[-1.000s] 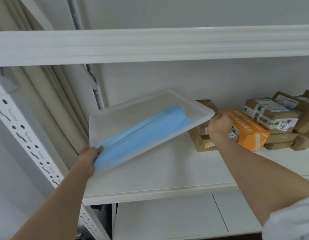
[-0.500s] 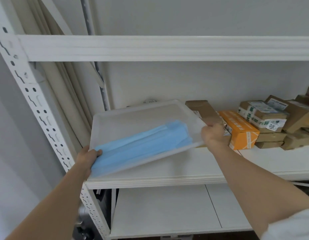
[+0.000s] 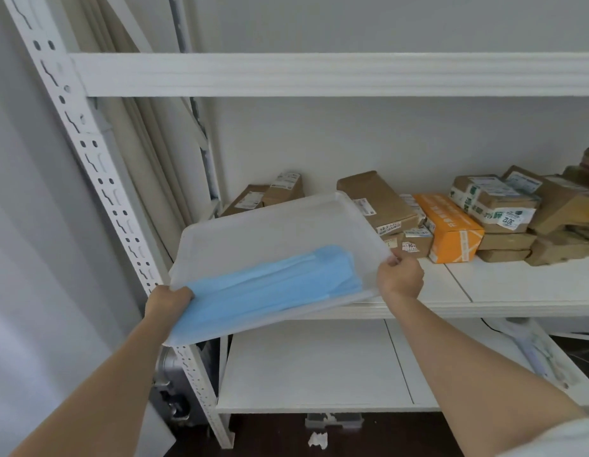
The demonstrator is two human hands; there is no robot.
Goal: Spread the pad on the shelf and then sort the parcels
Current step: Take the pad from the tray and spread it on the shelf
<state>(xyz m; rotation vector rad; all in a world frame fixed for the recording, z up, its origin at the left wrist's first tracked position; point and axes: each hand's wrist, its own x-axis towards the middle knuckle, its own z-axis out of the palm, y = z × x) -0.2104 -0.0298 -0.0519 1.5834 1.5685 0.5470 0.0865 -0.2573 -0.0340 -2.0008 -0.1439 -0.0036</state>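
Observation:
A translucent white plastic tray [image 3: 260, 225] is tilted toward me in front of the middle shelf [image 3: 504, 288], partly past its front edge. A folded blue pad [image 3: 273, 288] lies in its lower half. My left hand [image 3: 166, 300] grips the tray's near left corner. My right hand [image 3: 400, 277] grips its right edge. Brown cardboard parcels [image 3: 382, 201] and an orange box [image 3: 451, 230] are piled on the shelf to the right. Two more brown parcels [image 3: 270, 192] stand behind the tray against the wall.
A perforated white upright [image 3: 98, 173] stands just left of the tray. The upper shelf beam [image 3: 319, 74] runs overhead. A lower shelf [image 3: 313, 367] lies beneath. A silver suitcase [image 3: 171, 387] sits on the floor by the upright, with scraps on the dark floor.
Both hands have drawn the tray out toward me and lower, off the shelf's front edge. Two parcels at the back wall, hidden before, now show behind it.

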